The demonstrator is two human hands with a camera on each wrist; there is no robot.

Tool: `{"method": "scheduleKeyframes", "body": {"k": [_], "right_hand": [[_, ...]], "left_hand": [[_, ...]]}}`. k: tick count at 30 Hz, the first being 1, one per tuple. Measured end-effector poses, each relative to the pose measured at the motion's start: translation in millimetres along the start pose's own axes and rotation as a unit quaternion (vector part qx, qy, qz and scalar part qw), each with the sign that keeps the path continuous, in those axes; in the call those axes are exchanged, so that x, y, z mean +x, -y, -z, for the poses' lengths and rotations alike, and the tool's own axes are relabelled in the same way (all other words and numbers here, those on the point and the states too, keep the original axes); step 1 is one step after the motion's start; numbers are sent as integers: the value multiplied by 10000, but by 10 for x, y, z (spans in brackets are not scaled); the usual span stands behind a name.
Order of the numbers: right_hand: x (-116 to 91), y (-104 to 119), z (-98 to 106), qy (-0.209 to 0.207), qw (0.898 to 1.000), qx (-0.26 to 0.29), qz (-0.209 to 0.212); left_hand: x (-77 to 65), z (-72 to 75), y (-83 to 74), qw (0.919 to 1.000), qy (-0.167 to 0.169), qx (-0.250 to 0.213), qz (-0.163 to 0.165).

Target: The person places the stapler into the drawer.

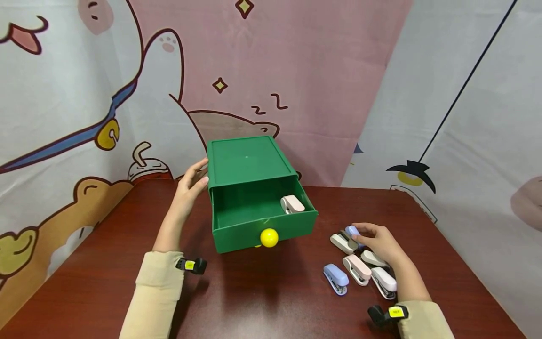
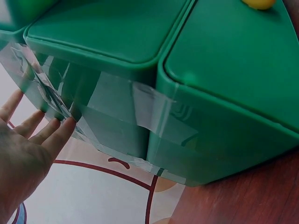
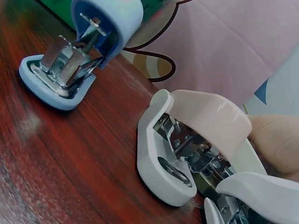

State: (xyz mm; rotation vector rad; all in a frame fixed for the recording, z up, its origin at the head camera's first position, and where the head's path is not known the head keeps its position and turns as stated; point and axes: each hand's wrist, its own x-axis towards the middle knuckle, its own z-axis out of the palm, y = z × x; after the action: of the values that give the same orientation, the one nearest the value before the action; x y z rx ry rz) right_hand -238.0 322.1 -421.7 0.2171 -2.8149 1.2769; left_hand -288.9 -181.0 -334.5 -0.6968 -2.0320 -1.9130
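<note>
A green drawer box has its top drawer pulled out, with a pale pink stapler lying inside at the right. My left hand rests against the box's left side; its fingers look straight in the left wrist view. At the pile of small staplers, my right hand pinches a lavender stapler between fingers and thumb. Around it lie a white stapler with a dark top, a pink stapler, a white stapler and a blue stapler. Staplers hide most of that hand in the right wrist view.
The reddish-brown table bears everything. Clear tape runs along the sides of the green drawer units. A yellow knob juts from the drawer front. Behind the table hangs a printed cloth.
</note>
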Motion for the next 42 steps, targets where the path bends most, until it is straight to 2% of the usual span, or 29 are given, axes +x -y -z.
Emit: {"method": "scheduleKeyframes", "body": {"k": [6,12,17,22,29,36,42], "right_hand": [[5,-2,-9,-126,9996,101,212],[5,-21,-3,-277,9992,-67,287],[-5,27,19,-386,9986,115,354],[-6,155,48,-584,9962,373,528],[-19,336,104,-850,9931,218,774],[-47,557,155,-1123,9886,285,964],[-82,760,196,-1215,9862,251,1095]], "left_hand": [[16,-6,5,10000,-44,-12,-31],[2,-22,-40,10000,-33,14,-4],[4,-35,-58,10000,-18,-36,-10],[9,-23,-21,10000,-25,-32,-20],[-4,-17,-22,10000,-32,30,15],[-4,-14,-13,10000,-31,47,-2],[2,-9,-3,10000,-33,65,-17]]}}
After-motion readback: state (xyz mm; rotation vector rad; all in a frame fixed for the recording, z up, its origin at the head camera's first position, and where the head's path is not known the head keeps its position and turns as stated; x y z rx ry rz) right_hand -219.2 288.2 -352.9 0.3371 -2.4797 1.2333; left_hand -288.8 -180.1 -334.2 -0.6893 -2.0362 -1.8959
